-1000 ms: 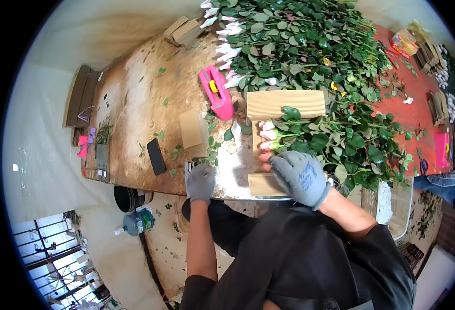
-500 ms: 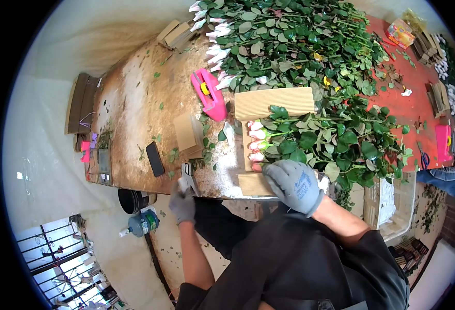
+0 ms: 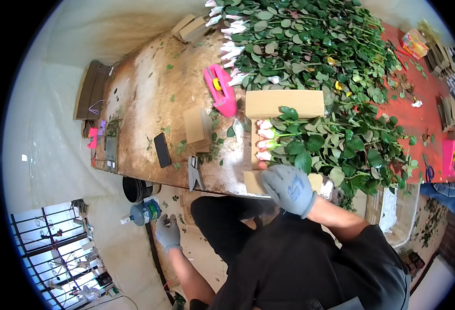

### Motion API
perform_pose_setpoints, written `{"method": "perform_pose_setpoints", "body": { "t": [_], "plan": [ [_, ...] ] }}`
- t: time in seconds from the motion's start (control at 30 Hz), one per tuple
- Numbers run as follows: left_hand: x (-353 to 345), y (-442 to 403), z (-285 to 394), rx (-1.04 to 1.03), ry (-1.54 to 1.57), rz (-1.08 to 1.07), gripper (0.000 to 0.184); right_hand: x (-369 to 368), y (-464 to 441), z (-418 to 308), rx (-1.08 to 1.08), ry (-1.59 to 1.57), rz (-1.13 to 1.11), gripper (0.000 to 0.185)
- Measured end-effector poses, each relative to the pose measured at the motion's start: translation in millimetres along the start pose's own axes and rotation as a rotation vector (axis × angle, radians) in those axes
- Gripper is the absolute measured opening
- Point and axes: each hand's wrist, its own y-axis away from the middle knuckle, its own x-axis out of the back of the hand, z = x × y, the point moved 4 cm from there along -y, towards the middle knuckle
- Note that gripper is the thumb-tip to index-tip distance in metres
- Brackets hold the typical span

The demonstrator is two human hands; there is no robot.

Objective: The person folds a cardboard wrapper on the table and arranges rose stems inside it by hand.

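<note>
My right hand [image 3: 290, 192], in a grey glove, has its fingers bent over the lower flap of a corrugated cardboard sheet [image 3: 284, 104], beside the lowest rose head. Just what lies under the palm is hidden. On the sheet lie several pale pink roses [image 3: 267, 134], heads to the left and leafy stems to the right. My left hand [image 3: 168, 232], also gloved, hangs below the table edge near a blue bottle, thumb and fingers apart, with nothing visible in it. A grey stapler [image 3: 194, 173] lies at the table's front edge, apart from that hand.
A pink tape dispenser [image 3: 221, 92], cut cardboard pieces [image 3: 197, 129] and a phone [image 3: 162, 150] are on the table. A large pile of roses [image 3: 305, 46] covers the back. Below the edge are a black bucket [image 3: 133, 189], the blue bottle [image 3: 145, 212] and a crate [image 3: 405, 217].
My left hand has let go of the stapler, which now lies on the table, and has moved down and left off the edge. My right hand stays at the cardboard. The view has shifted slightly.
</note>
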Motion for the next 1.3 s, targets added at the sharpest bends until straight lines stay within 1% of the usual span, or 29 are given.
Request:
{"method": "perform_pose_setpoints", "body": {
  "t": [0.03, 0.07, 0.13, 0.2, 0.27, 0.33, 0.37, 0.43, 0.47, 0.53, 0.57, 0.63, 0.67, 0.7, 0.77, 0.83, 0.87, 0.93, 1.07, 1.13, 1.17, 1.23, 1.27, 1.3],
  "plan": [
    [0.1, -6.6, 17.8, -0.031, 0.097, -0.013, 0.041, -1.2, -0.1, -2.0, 0.007, -0.001, 0.002, 0.018],
    [-2.2, -15.4, 32.4, -0.130, 0.085, -0.005, 0.037, -2.4, 0.8, -4.9, 0.012, -0.011, 0.010, 0.020],
    [-4.1, -30.4, 76.9, -0.217, 0.210, 0.016, 0.037, -7.3, 3.7, -7.9, 0.022, -0.039, -0.005, 0.027],
    [-12.0, -46.0, 119.8, -0.258, 0.306, -0.060, 0.039, -6.7, 4.2, -13.0, 0.027, -0.031, 0.003, 0.028],
    [-33.9, -66.1, 153.3, -0.349, 0.275, -0.059, 0.045, -8.3, 7.1, -14.3, 0.016, -0.046, 0.008, 0.029],
    [-58.9, -88.3, 186.2, -0.452, 0.234, -0.041, 0.059, -9.1, 9.6, -15.3, 0.006, -0.029, -0.014, 0.029],
    [-73.6, -99.8, 198.6, -0.454, 0.242, -0.041, 0.059, -9.1, 11.6, -16.9, -0.006, -0.019, -0.039, 0.028],
    [-101.8, -120.5, 222.5, -0.500, 0.209, -0.035, 0.075, -6.7, 12.4, -21.7, -0.021, -0.011, -0.047, 0.027],
    [-112.8, -123.6, 231.0, -0.505, 0.225, -0.026, 0.075, -4.5, 12.5, -24.4, -0.038, -0.013, -0.057, 0.026],
    [-122.7, -132.7, 248.4, -0.423, 0.178, 0.197, 0.077, 4.0, 11.6, -31.4, -0.042, 0.030, -0.044, 0.027],
    [-124.5, -140.9, 253.0, -0.433, 0.203, 0.210, 0.077, 7.1, 11.0, -34.2, -0.058, 0.054, -0.030, 0.027],
    [-131.9, -156.8, 262.4, -0.338, 0.078, -0.040, 0.081, 10.4, 7.1, -32.7, -0.081, 0.108, -0.002, 0.029],
    [-131.5, -155.3, 264.9, -0.276, 0.058, -0.051, 0.081, 13.9, 7.3, -33.8, -0.125, 0.154, 0.029, 0.031],
    [-135.8, -155.0, 266.4, -0.298, 0.080, -0.086, 0.081, 18.8, 11.1, -37.4, -0.174, 0.204, 0.045, 0.032],
    [-146.6, -172.1, 261.0, -0.291, 0.079, -0.087, 0.077, 23.9, 10.9, -47.6, -0.228, 0.295, 0.005, 0.033],
    [-148.1, -172.7, 261.7, -0.306, 0.095, -0.076, 0.078, 21.7, 10.0, -54.3, -0.255, 0.296, -0.036, 0.034],
    [-148.9, -167.6, 260.3, -0.301, 0.129, -0.108, 0.078, 15.1, 9.4, -56.6, -0.256, 0.286, -0.107, 0.035],
    [-139.5, -165.3, 260.1, -0.255, 0.254, -0.105, 0.084, -3.6, 6.8, -59.5, -0.176, 0.305, -0.152, 0.035],
    [-126.6, -157.5, 252.0, -0.232, 0.291, -0.089, 0.089, -27.1, -21.3, -74.0, -0.117, 0.289, -0.252, 0.031],
    [-110.6, -148.1, 246.7, -0.379, 0.314, 0.116, 0.094, -30.9, -29.0, -75.0, -0.092, 0.300, -0.238, 0.031],
    [-103.9, -140.5, 242.4, -0.390, 0.311, 0.117, 0.094, -30.8, -31.8, -75.0, -0.058, 0.308, -0.224, 0.031],
    [-72.8, -114.5, 240.2, -0.515, 0.422, 0.217, 0.095, -29.3, -33.7, -69.5, -0.059, 0.299, -0.195, 0.032],
    [-59.4, -100.5, 238.4, -0.533, 0.417, 0.227, 0.095, -27.4, -34.3, -65.2, -0.094, 0.224, -0.170, 0.033],
    [-47.7, -83.6, 239.1, -0.589, 0.545, 0.159, 0.095, -23.6, -35.3, -62.3, -0.125, 0.150, -0.146, 0.034]
  ]
}}
